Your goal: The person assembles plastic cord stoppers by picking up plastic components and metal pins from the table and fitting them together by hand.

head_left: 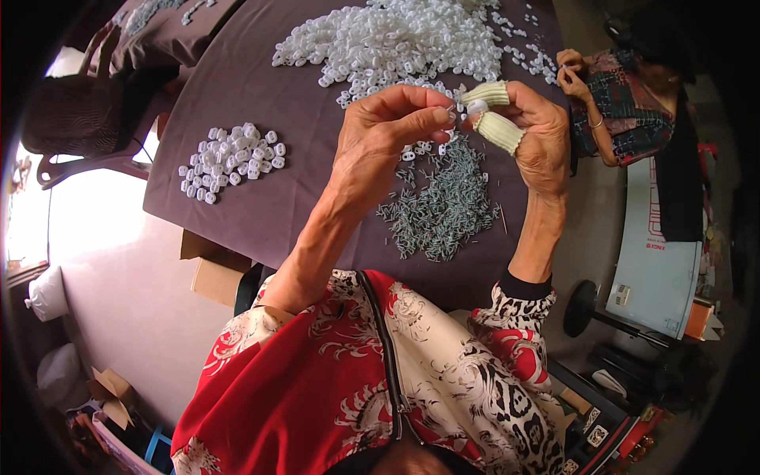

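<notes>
Head view: left hand (388,131) and right hand (529,127) both pinch one small white plastic piece (475,106) above tabletop (261,214). Small finished pile (232,159) done; large heap (396,39) and grey pins (443,206) remain.

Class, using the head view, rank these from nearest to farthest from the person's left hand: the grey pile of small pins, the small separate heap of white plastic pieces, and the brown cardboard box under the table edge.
1. Grey pile of small pins: just right of and below the left hand.
2. Small heap of white plastic pieces: to its left on the dark tablecloth.
3. Brown cardboard box: lower left, under the table edge.
</notes>
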A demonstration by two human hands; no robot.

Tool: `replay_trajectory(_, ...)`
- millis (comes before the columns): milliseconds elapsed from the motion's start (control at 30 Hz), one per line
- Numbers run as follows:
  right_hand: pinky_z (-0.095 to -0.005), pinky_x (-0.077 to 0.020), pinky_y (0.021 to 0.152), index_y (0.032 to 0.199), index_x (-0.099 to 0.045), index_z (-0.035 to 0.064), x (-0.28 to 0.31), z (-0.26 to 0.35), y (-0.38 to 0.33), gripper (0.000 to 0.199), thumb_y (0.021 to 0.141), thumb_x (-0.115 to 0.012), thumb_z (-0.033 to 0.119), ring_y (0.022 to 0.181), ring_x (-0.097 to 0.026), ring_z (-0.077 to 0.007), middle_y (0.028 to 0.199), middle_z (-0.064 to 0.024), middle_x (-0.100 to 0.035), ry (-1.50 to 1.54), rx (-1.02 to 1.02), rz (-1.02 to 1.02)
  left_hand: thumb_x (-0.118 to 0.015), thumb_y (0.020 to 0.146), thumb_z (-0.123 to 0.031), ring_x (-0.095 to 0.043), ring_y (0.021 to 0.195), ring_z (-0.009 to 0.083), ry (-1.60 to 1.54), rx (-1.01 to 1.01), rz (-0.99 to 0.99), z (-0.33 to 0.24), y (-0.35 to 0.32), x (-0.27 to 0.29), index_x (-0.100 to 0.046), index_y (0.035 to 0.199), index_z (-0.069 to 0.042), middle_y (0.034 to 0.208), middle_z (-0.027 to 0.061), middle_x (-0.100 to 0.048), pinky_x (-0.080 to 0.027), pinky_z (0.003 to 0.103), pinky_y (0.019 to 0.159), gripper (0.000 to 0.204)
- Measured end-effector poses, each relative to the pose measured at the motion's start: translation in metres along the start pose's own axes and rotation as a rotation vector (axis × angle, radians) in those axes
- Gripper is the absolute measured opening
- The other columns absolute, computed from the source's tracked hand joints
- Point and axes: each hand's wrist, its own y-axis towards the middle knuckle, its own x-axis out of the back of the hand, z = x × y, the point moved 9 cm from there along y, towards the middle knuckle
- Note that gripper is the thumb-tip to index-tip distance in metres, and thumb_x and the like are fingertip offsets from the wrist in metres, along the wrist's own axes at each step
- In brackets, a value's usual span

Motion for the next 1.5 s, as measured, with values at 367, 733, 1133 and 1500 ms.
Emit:
replay_trajectory(367, -0.0193, -0.0451, 0.067, 0.091, -0.059, -0.0030, -0.006, -0.008, 0.002, 0.015, 0.076, -0.057, -0.001, 0.074, -0.056, -0.0064, 0.080, -0.0028, -0.061, -0.324, -0.093, 0.056, -0.062, 0.076, -0.001, -0.058, 0.076, 0.0103, 0.254, -0.266, -0.008, -0.025, -0.008, -0.007, -0.062, 0.088, 0.002, 0.082, 0.0061, -0.063, -0.046, 0.021, 0.070, 0.012)
replay_trajectory(733, -0.0238, -0.0467, 0.073, 0.097, -0.058, -0.0053, -0.003, -0.003, -0.003, 0.020, 0.078, -0.056, 0.003, 0.075, -0.059, -0.0121, 0.086, -0.0084, -0.062, 0.155, 0.025, -0.166, -0.061, 0.078, -0.005, -0.059, 0.071, 0.0150, -0.057, -0.073, -0.056, -0.007, 0.000, -0.002, -0.059, 0.091, 0.004, 0.081, 0.0109, -0.062, -0.048, 0.026, 0.067, 0.015)
replay_trajectory(1133, -0.0293, -0.0482, 0.075, 0.098, -0.057, -0.0049, 0.019, 0.006, -0.002, 0.024, 0.077, -0.050, 0.004, 0.079, -0.059, -0.0157, 0.091, -0.0112, -0.061, 0.408, 0.026, -0.251, -0.064, 0.076, -0.006, -0.057, 0.065, 0.0123, 0.007, -0.115, -0.036, -0.023, 0.003, -0.029, -0.061, 0.090, 0.003, 0.076, 0.0090, -0.063, -0.047, 0.025, 0.064, 0.018)
replay_trajectory(1500, -0.0258, -0.0482, 0.071, 0.096, -0.058, -0.0048, 0.020, 0.019, -0.001, 0.021, 0.077, -0.050, -0.001, 0.073, -0.060, -0.0137, 0.086, -0.0091, -0.062, 0.302, 0.061, -0.292, -0.063, 0.076, -0.006, -0.054, 0.062, 0.0081, -0.001, -0.135, -0.057, -0.022, 0.002, -0.030, -0.062, 0.084, 0.004, 0.074, 0.0071, -0.063, -0.046, 0.021, 0.059, 0.014)
